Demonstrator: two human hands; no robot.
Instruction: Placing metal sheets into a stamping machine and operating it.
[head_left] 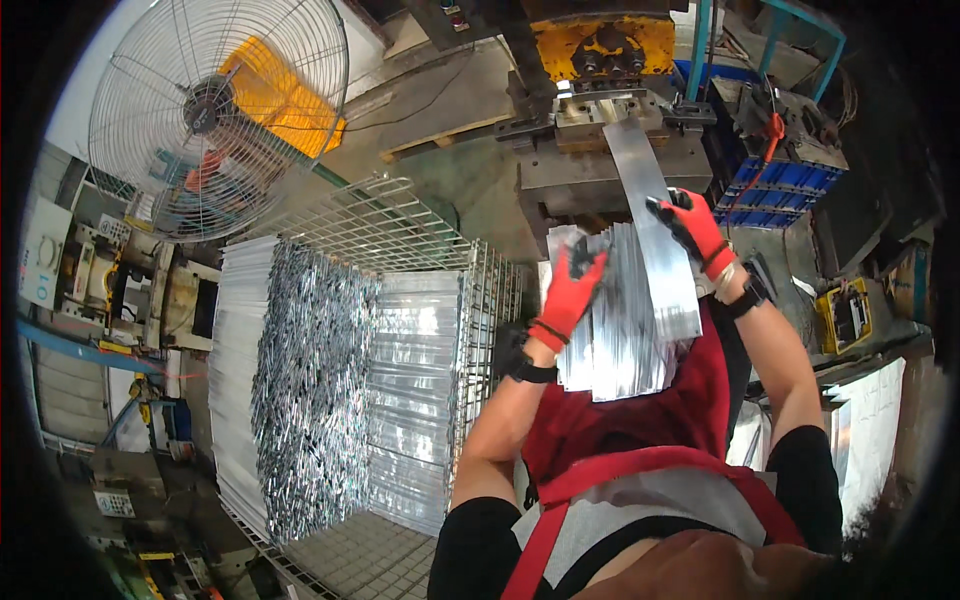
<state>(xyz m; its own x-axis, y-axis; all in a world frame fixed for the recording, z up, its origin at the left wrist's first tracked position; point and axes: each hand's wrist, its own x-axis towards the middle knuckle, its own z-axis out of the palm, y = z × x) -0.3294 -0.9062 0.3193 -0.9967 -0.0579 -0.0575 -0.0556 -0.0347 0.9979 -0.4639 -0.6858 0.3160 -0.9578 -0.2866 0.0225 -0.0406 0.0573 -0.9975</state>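
My right hand [697, 232], in a red glove with dark fingertips, grips a long flat metal strip [648, 215] by its right edge. The strip slants across the stack, and its far end reaches the die block [605, 122] of a yellow-topped press [600, 48]. A stack of similar metal strips [622, 335] lies fanned over my lap on the red apron [590, 425]. At the stack's left side is my left hand [572, 300], gloved alike, its thumb and fingers apart. Its fingertips are slightly blurred; whether they touch the strips I cannot tell.
A wire cage [470, 330] packed with stacked metal strips [310, 390] stands at my left. Behind it is a large fan [210, 105]. Blue crates [780, 185] bearing tools stand right of the press, and a yellow bin [843, 312] sits farther right.
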